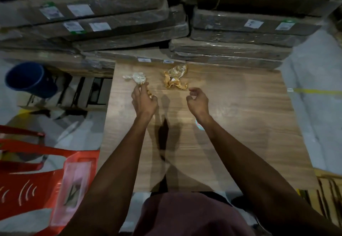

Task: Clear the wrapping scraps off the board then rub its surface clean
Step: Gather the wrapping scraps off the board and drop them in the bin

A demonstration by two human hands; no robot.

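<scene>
A wood-grain board (231,117) lies flat in front of me. At its far edge a crumpled golden wrapper (174,77) rests beside a whitish clear plastic scrap (136,77). My left hand (144,100) reaches toward the whitish scrap, fingertips touching it, with a small golden scrap (150,94) pinched in its fingers. Just right of the golden wrapper, my right hand (197,99) hovers with fingers curled and holds nothing. A small pale sticker-like piece (199,125) shows under my right wrist.
Stacks of plastic-wrapped flat cartons (129,28) rise behind the board. A blue bucket (30,79) sits at the left, with a red plastic chair (37,176) nearer me. Pale floor sheeting (314,106) lies to the right.
</scene>
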